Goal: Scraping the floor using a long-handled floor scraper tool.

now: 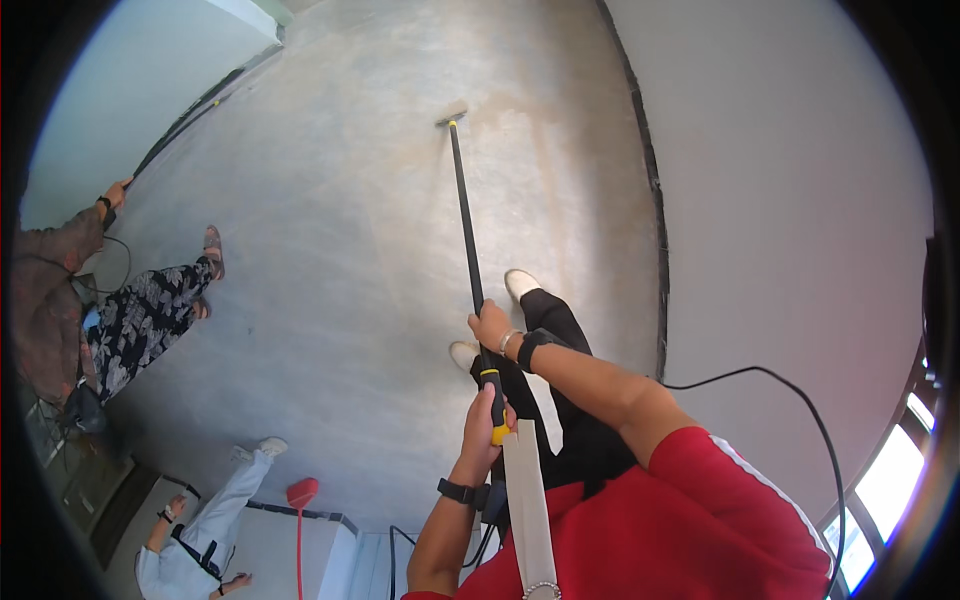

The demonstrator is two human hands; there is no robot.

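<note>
A long-handled floor scraper [466,210] with a black pole and yellow collars slants away from me. Its flat, wide head [452,118] rests on the grey concrete floor [337,225]. My right hand [493,327], with a bracelet and a black wrist strap, is wrapped around the pole above the grip. Lower down, my left hand [480,426] clasps the black and yellow end grip [493,401], thumb along it. My light shoes [520,283] stand on the floor beneath the pole. Brownish dust [517,109] marks the floor around the head.
A white wall [780,225] with a dark base strip [651,165] runs along the right. A black cable [806,401] loops beside me. At left, a person [56,322] holds another long pole [172,140]. Another person [202,536] is lower left, near a red long-handled dustpan [302,492].
</note>
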